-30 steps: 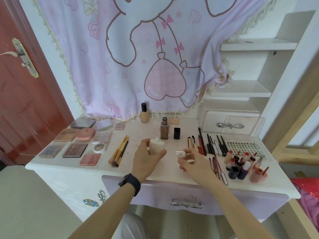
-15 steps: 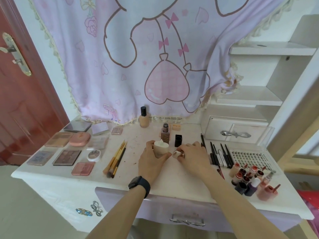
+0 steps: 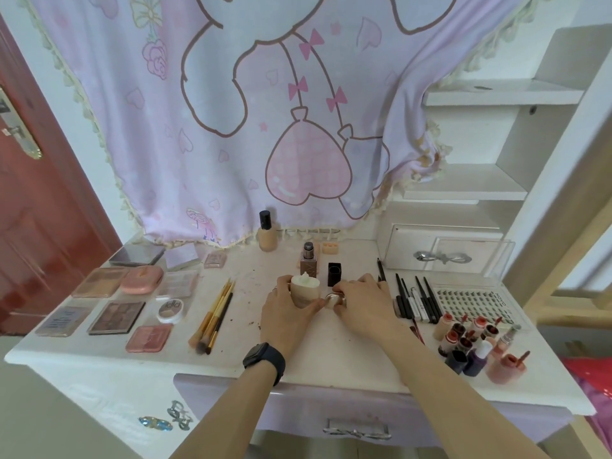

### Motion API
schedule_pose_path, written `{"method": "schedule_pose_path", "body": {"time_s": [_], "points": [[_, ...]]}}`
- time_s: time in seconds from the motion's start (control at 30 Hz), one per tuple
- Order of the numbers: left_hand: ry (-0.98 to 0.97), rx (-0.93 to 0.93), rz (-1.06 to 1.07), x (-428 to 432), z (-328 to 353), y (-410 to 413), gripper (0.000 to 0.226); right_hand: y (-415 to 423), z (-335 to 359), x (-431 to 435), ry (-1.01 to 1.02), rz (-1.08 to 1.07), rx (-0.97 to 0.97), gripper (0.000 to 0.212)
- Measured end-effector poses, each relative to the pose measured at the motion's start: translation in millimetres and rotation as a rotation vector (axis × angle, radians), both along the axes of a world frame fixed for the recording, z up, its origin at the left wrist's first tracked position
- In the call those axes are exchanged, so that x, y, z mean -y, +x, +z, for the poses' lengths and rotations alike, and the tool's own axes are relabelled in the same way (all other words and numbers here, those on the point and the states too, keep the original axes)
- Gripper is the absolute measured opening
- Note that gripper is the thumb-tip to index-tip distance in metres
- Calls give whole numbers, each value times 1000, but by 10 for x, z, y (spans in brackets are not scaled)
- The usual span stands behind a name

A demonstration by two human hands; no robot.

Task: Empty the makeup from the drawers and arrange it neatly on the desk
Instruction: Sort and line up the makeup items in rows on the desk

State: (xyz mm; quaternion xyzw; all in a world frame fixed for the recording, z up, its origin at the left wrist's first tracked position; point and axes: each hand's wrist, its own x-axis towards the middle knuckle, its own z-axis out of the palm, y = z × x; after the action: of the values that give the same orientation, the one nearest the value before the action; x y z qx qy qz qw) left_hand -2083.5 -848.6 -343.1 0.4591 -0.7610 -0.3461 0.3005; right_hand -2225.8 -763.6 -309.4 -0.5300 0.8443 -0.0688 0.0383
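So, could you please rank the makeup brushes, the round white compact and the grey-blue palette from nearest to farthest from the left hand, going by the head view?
1. The makeup brushes, just left of the left hand.
2. The round white compact, further left, beyond the brushes.
3. The grey-blue palette, farthest left of the three.

White desk [image 3: 347,369] bears palettes [image 3: 116,317], brushes [image 3: 215,316], pencils [image 3: 415,299], lip bottles [image 3: 477,346]

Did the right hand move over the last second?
Yes. The right hand has shifted left and back, ending just in front of the black tube, its small cap now beside the jar in the left hand.
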Motion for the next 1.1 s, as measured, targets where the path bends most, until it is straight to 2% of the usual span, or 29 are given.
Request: {"method": "schedule_pose_path", "body": {"time_s": [0.1,0.17,0.27,0.37,0.5,0.57,0.67,0.9,1.1], "points": [[0,17,-27,-19,4,27,91,22,14,-56,-6,-7,-2,44],[22,15,-52,-12,9,83,90,93,23,-154,-57,-19,-6,49],[23,50,-89,40,33,268,88,275,-30,-353,-230,-9,46,42],[-54,102,-102,151,125,517,77,506,-143,-513,-387,59,111,35],[-130,117,-79,426,313,688,69,696,-368,-530,-336,139,167,43],[-124,133,-70,580,397,644,71,721,-506,-514,-297,174,117,50],[-63,121,-59,830,462,469,76,730,-671,-509,-301,180,32,57],[196,-4,25,1440,345,-88,90,739,-739,-485,-390,180,-16,47],[225,-16,165,1573,225,-395,67,719,-737,-476,-356,179,-14,49]]}}
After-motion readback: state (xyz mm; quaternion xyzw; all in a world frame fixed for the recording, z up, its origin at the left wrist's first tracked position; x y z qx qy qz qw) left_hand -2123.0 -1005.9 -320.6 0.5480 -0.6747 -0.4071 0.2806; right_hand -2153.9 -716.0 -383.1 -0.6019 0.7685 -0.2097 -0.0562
